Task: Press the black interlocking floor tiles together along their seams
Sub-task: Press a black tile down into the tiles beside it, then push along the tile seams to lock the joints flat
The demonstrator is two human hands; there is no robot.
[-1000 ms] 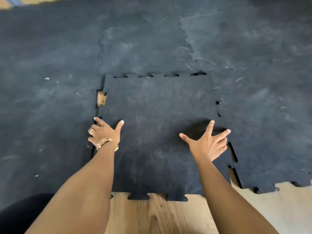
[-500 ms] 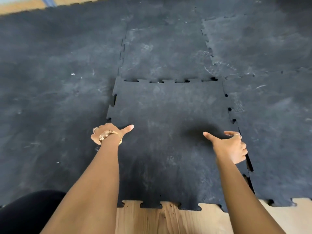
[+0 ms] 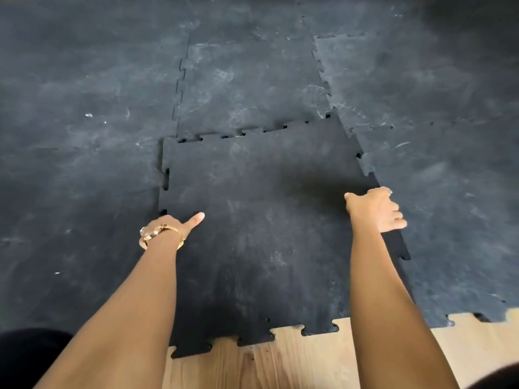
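Note:
A loose black floor tile (image 3: 266,220) lies in the middle, ringed by laid tiles on the left (image 3: 78,178), far side (image 3: 247,85) and right (image 3: 449,206). My left hand (image 3: 165,228) sits at its left edge with the fingers curled down out of sight and the thumb flat on top. At the right edge, my right hand (image 3: 375,210) curls its fingers around the rim. Just below that hand the rim stands a little raised. Small dark gaps show along the far seam (image 3: 252,131) and the left seam (image 3: 165,178).
Bare wooden floor (image 3: 280,360) shows in front of the tiles' toothed near edge. Dark clothing (image 3: 28,355) fills the bottom left corner. Black matting covers everything beyond, scuffed with pale marks.
The loose tile has shifted left and closed the wooden gap at its left side. My right hand went from spread flat on the tile to curled around its right edge.

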